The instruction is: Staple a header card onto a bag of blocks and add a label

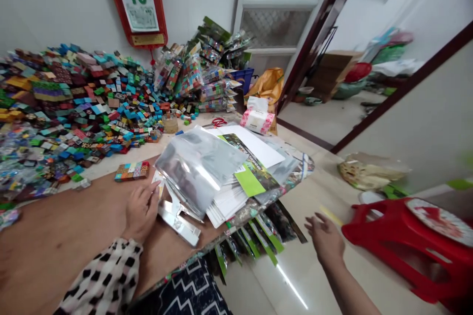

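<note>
My left hand (142, 209) rests on the brown board with its fingers lying loosely. Its fingertips are beside a silver stapler (181, 225), and nothing shows in its grasp. Just beyond lies a small block of patterned cubes (132, 171). Clear plastic bags (195, 157) lie on a stack of white sheets (227, 203) to the right of the stapler. On the same pile is a green and black printed card (254, 172). My right hand (325, 238) hangs over the floor past the table edge, fingers apart, holding nothing.
A big heap of colourful small cubes (92, 103) covers the back left. Filled bags (210, 74) are piled behind, near red scissors (219, 121) and a tissue pack (257, 119). Packs with green headers (254, 238) hang under the table edge. A red stool (399, 241) stands right.
</note>
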Motion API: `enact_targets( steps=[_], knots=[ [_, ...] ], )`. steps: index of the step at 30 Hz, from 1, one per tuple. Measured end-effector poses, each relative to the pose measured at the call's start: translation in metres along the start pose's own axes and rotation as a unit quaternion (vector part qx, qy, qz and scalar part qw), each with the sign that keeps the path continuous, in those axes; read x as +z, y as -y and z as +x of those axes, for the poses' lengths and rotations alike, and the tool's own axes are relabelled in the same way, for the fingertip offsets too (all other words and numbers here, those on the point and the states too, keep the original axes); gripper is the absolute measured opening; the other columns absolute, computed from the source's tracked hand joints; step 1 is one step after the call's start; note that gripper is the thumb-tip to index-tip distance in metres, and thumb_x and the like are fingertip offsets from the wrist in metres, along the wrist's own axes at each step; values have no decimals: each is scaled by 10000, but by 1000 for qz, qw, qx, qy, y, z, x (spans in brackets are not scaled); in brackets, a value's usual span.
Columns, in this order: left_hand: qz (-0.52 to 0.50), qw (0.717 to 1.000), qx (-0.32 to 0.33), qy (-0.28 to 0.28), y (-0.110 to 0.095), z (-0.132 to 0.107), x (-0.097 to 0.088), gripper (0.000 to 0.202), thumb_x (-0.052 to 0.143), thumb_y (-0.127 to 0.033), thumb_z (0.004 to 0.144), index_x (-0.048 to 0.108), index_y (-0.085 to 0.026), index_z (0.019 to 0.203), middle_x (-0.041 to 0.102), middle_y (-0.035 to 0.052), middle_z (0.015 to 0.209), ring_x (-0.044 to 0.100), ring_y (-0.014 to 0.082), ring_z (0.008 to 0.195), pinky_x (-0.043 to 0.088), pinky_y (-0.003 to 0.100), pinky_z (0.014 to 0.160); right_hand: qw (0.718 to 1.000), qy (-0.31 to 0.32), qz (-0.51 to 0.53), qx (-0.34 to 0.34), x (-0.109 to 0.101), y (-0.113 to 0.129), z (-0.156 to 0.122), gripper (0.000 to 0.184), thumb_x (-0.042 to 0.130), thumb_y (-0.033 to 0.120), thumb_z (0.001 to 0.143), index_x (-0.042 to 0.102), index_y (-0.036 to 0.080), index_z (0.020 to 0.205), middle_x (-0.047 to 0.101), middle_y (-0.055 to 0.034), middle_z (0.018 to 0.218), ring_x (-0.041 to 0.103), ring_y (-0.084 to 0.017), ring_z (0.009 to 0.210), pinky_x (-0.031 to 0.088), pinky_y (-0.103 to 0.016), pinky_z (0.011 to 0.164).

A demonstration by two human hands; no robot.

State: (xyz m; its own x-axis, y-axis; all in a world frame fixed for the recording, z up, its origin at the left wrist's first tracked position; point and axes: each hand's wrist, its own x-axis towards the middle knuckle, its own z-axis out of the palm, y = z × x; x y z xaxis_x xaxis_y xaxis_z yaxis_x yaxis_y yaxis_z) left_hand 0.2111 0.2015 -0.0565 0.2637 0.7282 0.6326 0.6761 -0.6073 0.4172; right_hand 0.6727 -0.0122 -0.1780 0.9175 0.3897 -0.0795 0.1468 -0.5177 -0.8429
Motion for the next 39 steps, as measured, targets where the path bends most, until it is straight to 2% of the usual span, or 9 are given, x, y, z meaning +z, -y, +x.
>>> enact_targets(
  steps=[6,10,15,19,23,26,30,33,39],
  knots=[
    [-6,1000,-7,6,1,-2,0,335,441,-345,974,708,-188,1102,701,73,864,632,220,842,501,374,811,981,-60,46,-176,6,102,-46,638,471,590,831,508,188,1325,696,-143,1144,673,-253,1014,515,-398,932],
    [-6,999,-11,41,2,-2,2,334,433,-323,962,722,-206,1084,717,80,924,640,226,893,506,387,838,960,6,24,-279,20,163,-66,564,453,556,877,531,196,1304,675,-145,1195,661,-250,1002,539,-385,852],
    [16,994,-6,108,-7,-9,-7,268,523,-338,908,755,-259,1018,730,91,1062,617,303,1013,482,492,879,892,64,-140,-425,47,214,-53,490,349,458,941,592,164,1248,651,-156,1233,587,-273,1170,462,-443,1018],
    [78,983,7,165,-16,-17,-22,304,504,-371,932,720,-286,1129,657,96,1284,505,381,1233,415,593,972,853,117,-196,-469,72,240,-58,493,427,468,929,627,167,1264,619,-153,1324,501,-309,1295,357,-481,1124],
    [80,969,25,233,-13,-18,-29,322,500,-376,944,691,-283,1186,666,97,1266,520,368,1232,396,609,997,797,189,-342,-461,89,259,-80,588,390,536,962,476,253,1469,391,-88,1572,247,-364,1478,210,-588,1175],
    [61,964,30,255,-8,-17,-29,330,496,-376,954,664,-285,1223,668,83,1257,524,361,1224,366,632,1019,759,222,-428,-438,90,274,-91,553,313,508,1000,475,270,1472,456,-78,1530,287,-380,1457,193,-647,1151],
    [17,969,31,244,-3,-19,-24,333,503,-397,957,644,-274,1232,657,81,1239,518,337,1217,347,625,1040,763,214,-416,-446,91,300,-93,487,360,486,992,649,221,1282,607,-146,1348,438,-397,1340,169,-702,1114],
    [-16,975,33,221,-1,-21,-21,329,518,-391,950,636,-273,1233,651,86,1203,516,317,1200,365,606,1032,779,245,-362,-451,107,328,-90,449,456,464,963,670,178,1234,620,-181,1302,521,-361,1257,302,-577,1109],
    [-49,977,38,203,0,-25,-22,348,525,-383,947,607,-275,1268,623,98,1253,505,323,1237,365,630,1049,840,309,-206,-396,202,398,-81,649,718,429,804,537,168,1369,666,-147,1215,636,-263,1095,478,-378,971]
  ],
)
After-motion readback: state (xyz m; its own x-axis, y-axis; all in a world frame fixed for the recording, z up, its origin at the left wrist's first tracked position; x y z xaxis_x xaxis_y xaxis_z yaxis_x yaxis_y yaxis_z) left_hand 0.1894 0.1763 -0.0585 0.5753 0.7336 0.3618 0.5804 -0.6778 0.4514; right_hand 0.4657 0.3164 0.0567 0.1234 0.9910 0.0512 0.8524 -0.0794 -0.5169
